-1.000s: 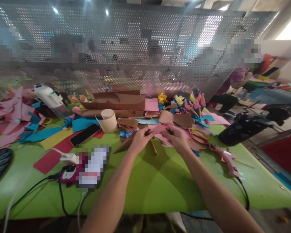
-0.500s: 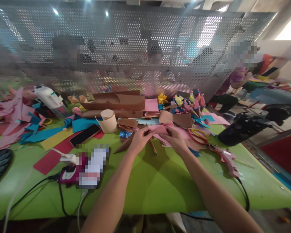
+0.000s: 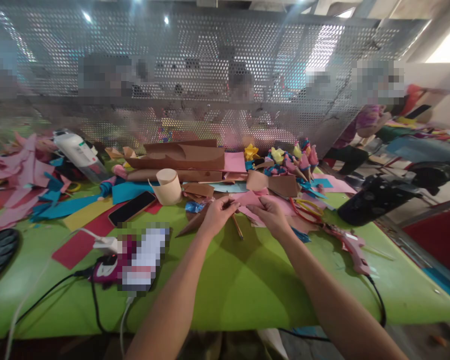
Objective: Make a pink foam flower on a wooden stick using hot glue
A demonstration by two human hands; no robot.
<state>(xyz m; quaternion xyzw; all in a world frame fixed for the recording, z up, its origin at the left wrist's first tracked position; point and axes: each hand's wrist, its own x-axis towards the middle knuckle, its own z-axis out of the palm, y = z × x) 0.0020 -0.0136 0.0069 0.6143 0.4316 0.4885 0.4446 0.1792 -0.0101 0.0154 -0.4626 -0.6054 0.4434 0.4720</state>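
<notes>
Between my two hands is a small piece of pink paper (image 3: 246, 198), held up over the middle of the green table (image 3: 243, 290). My left hand (image 3: 219, 215) pinches its left edge between thumb and fingers. On the other side, my right hand (image 3: 272, 214) has its fingers closed on the paper's right edge. A pencil (image 3: 237, 227) lies on the table just below the paper. Left of my left hand are a brown paper cone (image 3: 191, 224) and a crumpled shiny blue scrap (image 3: 193, 206). More pink sheets lie behind and under my right hand.
At right are a pink glue gun (image 3: 354, 247), scissors (image 3: 307, 207) and a black bottle (image 3: 375, 197). To the left lie a phone (image 3: 132, 209), a second phone (image 3: 144, 260) by a power strip, and a paper roll (image 3: 167, 187). Paper flowers (image 3: 302, 160) stand before a perforated metal screen (image 3: 195, 75).
The pink paper has tilted a little, and the fingers of my right hand have shifted slightly along its edge. My left hand stays nearly still.
</notes>
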